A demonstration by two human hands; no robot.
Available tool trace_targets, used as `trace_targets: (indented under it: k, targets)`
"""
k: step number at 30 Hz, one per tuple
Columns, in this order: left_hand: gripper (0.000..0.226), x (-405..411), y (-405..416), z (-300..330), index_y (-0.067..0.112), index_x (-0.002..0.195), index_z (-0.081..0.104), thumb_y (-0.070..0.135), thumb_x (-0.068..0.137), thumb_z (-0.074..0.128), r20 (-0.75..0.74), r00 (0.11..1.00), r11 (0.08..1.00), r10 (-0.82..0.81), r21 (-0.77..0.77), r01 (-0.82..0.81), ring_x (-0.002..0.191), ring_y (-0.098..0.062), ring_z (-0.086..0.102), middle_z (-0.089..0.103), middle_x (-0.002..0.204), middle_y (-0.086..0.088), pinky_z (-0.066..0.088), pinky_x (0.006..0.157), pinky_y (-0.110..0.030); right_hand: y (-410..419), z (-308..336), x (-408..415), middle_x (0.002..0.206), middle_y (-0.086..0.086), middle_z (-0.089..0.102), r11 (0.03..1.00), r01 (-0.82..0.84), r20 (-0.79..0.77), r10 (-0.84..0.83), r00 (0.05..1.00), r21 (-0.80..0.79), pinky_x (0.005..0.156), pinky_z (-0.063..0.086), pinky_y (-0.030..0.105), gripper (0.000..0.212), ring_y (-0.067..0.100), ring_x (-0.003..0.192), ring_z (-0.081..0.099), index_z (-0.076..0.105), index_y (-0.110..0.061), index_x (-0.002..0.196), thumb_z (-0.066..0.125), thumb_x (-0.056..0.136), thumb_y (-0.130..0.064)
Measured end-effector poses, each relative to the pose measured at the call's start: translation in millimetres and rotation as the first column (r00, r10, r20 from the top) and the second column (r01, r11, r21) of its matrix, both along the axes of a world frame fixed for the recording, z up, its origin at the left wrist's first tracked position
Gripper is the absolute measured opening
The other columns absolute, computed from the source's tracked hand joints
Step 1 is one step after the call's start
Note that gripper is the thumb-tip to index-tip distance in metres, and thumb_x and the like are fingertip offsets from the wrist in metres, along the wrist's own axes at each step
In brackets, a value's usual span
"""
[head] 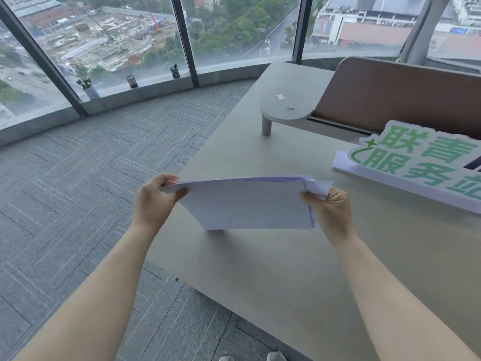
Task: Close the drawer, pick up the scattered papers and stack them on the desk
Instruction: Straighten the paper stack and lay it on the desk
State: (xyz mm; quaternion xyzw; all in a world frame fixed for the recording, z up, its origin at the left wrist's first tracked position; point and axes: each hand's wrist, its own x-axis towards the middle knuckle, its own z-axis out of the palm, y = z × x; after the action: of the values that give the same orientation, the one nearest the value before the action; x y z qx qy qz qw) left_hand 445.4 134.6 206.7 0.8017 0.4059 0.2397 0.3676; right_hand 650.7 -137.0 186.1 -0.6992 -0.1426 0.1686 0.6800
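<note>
A stack of white papers (247, 204) stands on its lower edge on the grey desk (273, 269), tilted toward me. My left hand (153, 201) grips the stack's left end, thumb on the near face. My right hand (330, 212) holds the right end, where a few sheets stick out unevenly. No drawer is in view.
A white and green sign (416, 162) lies on the desk to the right. Behind it stands a brown partition (395, 95) and a raised rounded shelf (289, 100) with a clip and a small slip. Grey carpet (78, 191) lies left; pen holders (132, 81) sit on the window sill.
</note>
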Motion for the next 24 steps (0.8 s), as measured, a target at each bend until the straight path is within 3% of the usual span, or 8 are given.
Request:
trace_targets:
  k: [3, 5, 7, 9, 14, 18, 20, 24]
  targets:
    - [0.058, -3, 3, -18, 0.021, 0.127, 0.052, 0.007, 0.076, 0.076, 0.163, 0.986, 0.913, 0.047, -0.407, 0.024, 0.083, -0.008, 0.063, 0.069, 0.093, 0.003, 0.045, 0.077, -0.018, -7, -6, 3, 0.060, -0.023, 0.068, 1.000, 0.017, -0.023, -0.017, 1.000, 0.014, 0.060, 0.048, 0.011, 0.023, -0.006, 0.058, 0.060, 0.072, -0.012, 0.081, 0.067, 0.080, 0.010]
    - [0.050, -1, -1, -34, 0.012, 0.121, 0.058, 0.002, 0.075, 0.075, 0.166, 0.986, 0.868, 0.024, -0.493, 0.062, 0.083, -0.003, 0.064, 0.071, 0.097, 0.000, 0.048, 0.084, -0.024, -10, -11, 4, 0.063, -0.021, 0.069, 1.000, 0.021, -0.035, -0.021, 0.999, 0.013, 0.062, 0.050, 0.013, 0.022, -0.004, 0.060, 0.061, 0.073, -0.012, 0.082, 0.068, 0.080, 0.009]
    - [0.025, 2, -11, -47, 0.013, 0.097, 0.069, 0.000, 0.075, 0.073, 0.170, 0.984, 0.853, 0.052, -0.520, 0.045, 0.069, 0.003, 0.063, 0.073, 0.084, 0.006, 0.048, 0.082, -0.029, -14, -17, 4, 0.065, -0.019, 0.071, 1.000, 0.018, -0.062, -0.017, 0.998, 0.015, 0.062, 0.051, 0.014, 0.023, -0.002, 0.061, 0.063, 0.073, -0.015, 0.082, 0.068, 0.081, 0.008]
    - [0.022, 6, -21, -54, 0.017, 0.085, 0.069, -0.003, 0.077, 0.071, 0.216, 0.970, 0.835, 0.111, -0.549, 0.026, 0.062, 0.001, 0.061, 0.071, 0.071, 0.014, 0.045, 0.076, -0.028, -16, -24, 2, 0.067, -0.018, 0.073, 1.000, 0.025, -0.086, -0.023, 0.996, 0.014, 0.064, 0.053, 0.016, 0.024, -0.002, 0.063, 0.065, 0.073, -0.015, 0.085, 0.068, 0.081, 0.009]
    - [0.021, 19, -37, -48, 0.017, 0.086, 0.069, 0.007, 0.067, 0.072, 0.385, 0.913, 0.821, 0.131, -0.559, 0.117, 0.065, -0.003, 0.064, 0.073, 0.071, 0.012, 0.050, 0.063, -0.017, -12, -29, -6, 0.071, -0.018, 0.075, 0.997, 0.063, -0.085, -0.060, 0.995, 0.039, 0.067, 0.054, 0.016, 0.025, -0.002, 0.068, 0.068, 0.072, -0.013, 0.087, 0.067, 0.081, 0.010]
    - [0.019, 26, -38, -47, 0.017, 0.086, 0.069, 0.010, 0.069, 0.071, 0.472, 0.868, 0.834, 0.153, -0.533, 0.143, 0.070, -0.003, 0.065, 0.073, 0.075, 0.012, 0.051, 0.067, -0.016, -13, -34, -4, 0.072, -0.016, 0.075, 0.986, 0.149, -0.085, -0.142, 0.986, 0.078, 0.070, 0.055, 0.020, 0.018, 0.001, 0.070, 0.069, 0.073, -0.008, 0.088, 0.070, 0.080, 0.007]
    - [0.025, 26, -37, -53, 0.018, 0.091, 0.068, 0.004, 0.071, 0.074, 0.468, 0.874, 0.837, 0.129, -0.524, 0.157, 0.075, -0.004, 0.066, 0.074, 0.081, 0.010, 0.051, 0.070, -0.016, -16, -42, -7, 0.072, -0.019, 0.075, 0.988, 0.148, -0.087, -0.143, 0.986, 0.046, 0.066, 0.053, 0.017, 0.022, -0.002, 0.069, 0.070, 0.071, -0.005, 0.098, 0.071, 0.080, 0.008]
    - [0.025, 29, -40, -59, 0.015, 0.099, 0.065, -0.003, 0.082, 0.065, 0.501, 0.858, 0.832, 0.113, -0.520, 0.195, 0.081, -0.004, 0.067, 0.071, 0.092, 0.000, 0.051, 0.074, -0.016, -18, -48, -3, 0.093, -0.012, 0.076, 0.977, 0.205, -0.070, -0.201, 0.977, 0.055, 0.079, 0.055, 0.023, 0.039, 0.006, 0.088, 0.070, 0.064, -0.025, 0.102, 0.075, 0.077, 0.003]
